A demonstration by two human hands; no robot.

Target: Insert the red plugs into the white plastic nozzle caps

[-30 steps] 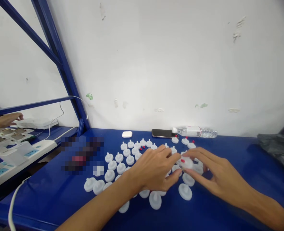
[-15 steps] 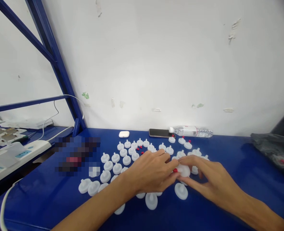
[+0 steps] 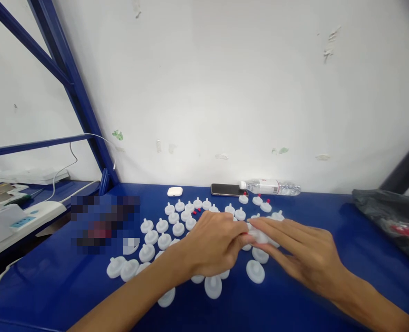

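Many white plastic discs with short stems (image 3: 147, 252) lie spread over the blue table (image 3: 294, 299). My left hand (image 3: 218, 242) is closed in a pinch at the stem side of a white disc piece (image 3: 259, 234); its fingertips hide any red cap there. My right hand (image 3: 301, 249) holds the same piece from the right, thumb below and fingers above. Three discs with red caps (image 3: 266, 206) stand at the back, near the bottle. Several small red caps (image 3: 197, 211) lie among the discs, left of my hands.
A clear water bottle (image 3: 270, 186), a phone (image 3: 227, 189) and a white case (image 3: 175, 192) lie along the wall. A black bag (image 3: 384, 216) with red contents is at the right. A white power strip (image 3: 27, 223) is at the left.
The red cap seen at my left fingertips is now hidden. My right hand's fingers have straightened and come closer together over the white piece. The whole view has shifted slightly.
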